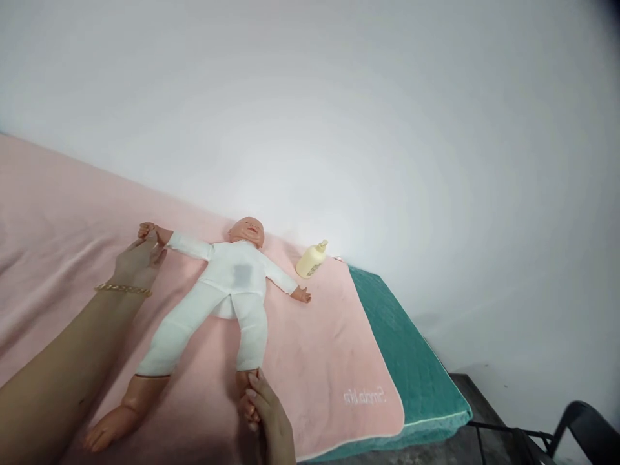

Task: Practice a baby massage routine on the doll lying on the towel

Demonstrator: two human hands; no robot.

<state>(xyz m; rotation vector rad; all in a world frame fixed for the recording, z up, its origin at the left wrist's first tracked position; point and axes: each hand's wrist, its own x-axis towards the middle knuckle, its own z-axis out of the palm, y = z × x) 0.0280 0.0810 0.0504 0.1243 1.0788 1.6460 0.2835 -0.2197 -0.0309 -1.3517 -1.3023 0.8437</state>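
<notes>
A baby doll point(237, 274) with a white cloth body lies on its back on a pink blanket point(320, 349), its limbs spread. My left hand point(138, 261), with a gold chain bracelet point(123, 289) at the wrist, is closed around the doll's hand at the left. Lower down, my right hand point(271, 413) grips the doll's foot on the right side, fingers wrapped over the ankle. The doll's other foot point(116, 423) and its other hand point(303, 294) lie free on the blanket.
A pale yellow pump bottle point(311, 259) stands near the wall, right of the doll. The blanket covers part of a green mattress point(407, 349). A white wall point(339, 116) rises behind. At the lower right is a black chair point(586, 433).
</notes>
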